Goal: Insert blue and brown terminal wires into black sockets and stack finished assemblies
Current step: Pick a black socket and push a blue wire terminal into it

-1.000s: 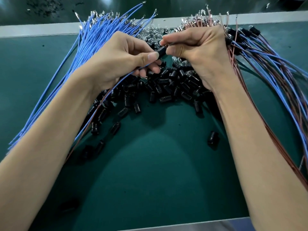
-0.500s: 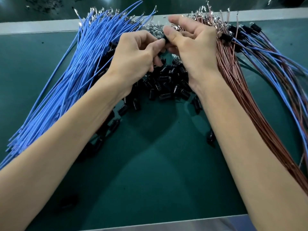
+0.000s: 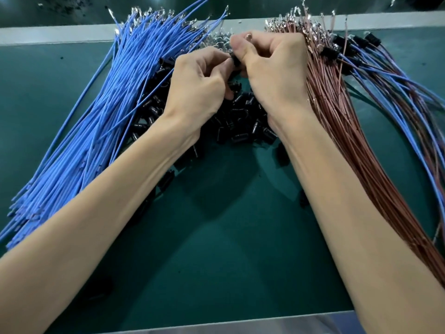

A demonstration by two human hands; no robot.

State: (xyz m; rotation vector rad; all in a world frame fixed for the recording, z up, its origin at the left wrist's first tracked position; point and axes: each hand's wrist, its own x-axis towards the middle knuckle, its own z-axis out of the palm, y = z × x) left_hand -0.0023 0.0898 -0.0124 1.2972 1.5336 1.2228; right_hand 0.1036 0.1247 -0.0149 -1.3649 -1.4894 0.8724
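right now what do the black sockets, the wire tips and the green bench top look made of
Black sockets: likely moulded plastic, semi-gloss; highlights glint on their rounded sides. Wire tips: bare metal, silvery and shiny, probably crimped terminals. Green bench top: matte, probably a rubber or vinyl mat; only soft, dull reflections.

Assembly workshop bench, green mat (image 3: 216,261), bulk blue wires (image 3: 108,104), brown wires (image 3: 337,116), black sockets (image 3: 240,126)
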